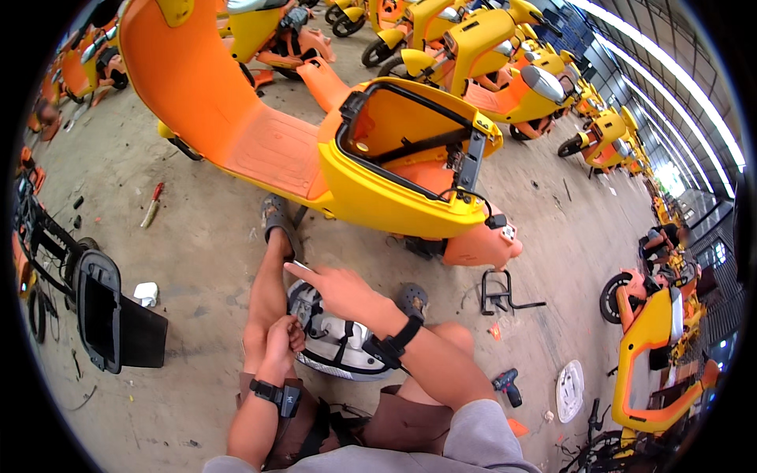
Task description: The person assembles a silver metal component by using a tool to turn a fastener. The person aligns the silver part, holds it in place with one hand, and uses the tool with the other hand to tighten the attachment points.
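While the left hand (pixel 285 339) curls beside the seat (pixel 330 334) and the right hand (pixel 347 298) points over it, any pinch unclear, seat work seems underway, next needing steadying.

Orange and yellow scooter (pixel 272 158), tan-grey floor (pixel 205 296)
The rounded part (pixel 327 331) is white and grey with black strips. The shorts (pixel 402 418) are plain brown, the shirt (pixel 481 433) is grey, the shoes (pixel 414 301) are grey, and the bin (pixel 143 331) is black.

Scooter workshop | rows of yellow scooters (pixel 475 57) | drill (pixel 509 386) on floor (pixel 197 303) | strip-lit roof (pixel 710 55)
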`<state>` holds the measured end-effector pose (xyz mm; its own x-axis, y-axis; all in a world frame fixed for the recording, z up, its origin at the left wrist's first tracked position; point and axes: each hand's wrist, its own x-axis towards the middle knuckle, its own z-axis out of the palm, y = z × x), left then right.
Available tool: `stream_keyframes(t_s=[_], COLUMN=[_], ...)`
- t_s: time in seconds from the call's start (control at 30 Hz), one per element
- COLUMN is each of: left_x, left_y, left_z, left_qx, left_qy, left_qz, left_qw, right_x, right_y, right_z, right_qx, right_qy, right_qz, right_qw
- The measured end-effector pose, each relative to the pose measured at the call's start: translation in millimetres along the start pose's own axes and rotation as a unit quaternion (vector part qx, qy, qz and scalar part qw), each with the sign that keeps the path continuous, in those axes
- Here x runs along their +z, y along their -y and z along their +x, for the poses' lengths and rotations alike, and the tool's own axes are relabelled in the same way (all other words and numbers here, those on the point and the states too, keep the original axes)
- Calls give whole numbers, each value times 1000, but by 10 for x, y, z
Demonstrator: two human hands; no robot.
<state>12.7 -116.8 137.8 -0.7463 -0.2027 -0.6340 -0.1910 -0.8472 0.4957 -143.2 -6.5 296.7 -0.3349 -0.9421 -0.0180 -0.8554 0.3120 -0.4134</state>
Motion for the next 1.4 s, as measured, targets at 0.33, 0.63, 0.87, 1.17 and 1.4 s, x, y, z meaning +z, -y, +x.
stream_keyframes(t_s=[0.33,0.63,0.87,1.17,1.4], left_x=[-23,-11,-51,-58,-73], left_y=[23,39,49,51,63], left_z=[9,33,31,61,70], left_qx=[14,6,3,-8,-3], left_qy=[16,15,15,21,24], left_qz=[19,10,1,4,-1], left_qw=[1000,1000,1000,1000,1000], right_x=[-111,-84,-128,-87,-130], right_y=[-216,-242,-61,-83,-54], right_z=[-55,33,7,-9,-11], right_qx=[141,211,137,122,116], right_qy=[21,-47,-63,-85,-57], right_qz=[-7,-53,46,10,0], right_qw=[990,975,988,989,992])
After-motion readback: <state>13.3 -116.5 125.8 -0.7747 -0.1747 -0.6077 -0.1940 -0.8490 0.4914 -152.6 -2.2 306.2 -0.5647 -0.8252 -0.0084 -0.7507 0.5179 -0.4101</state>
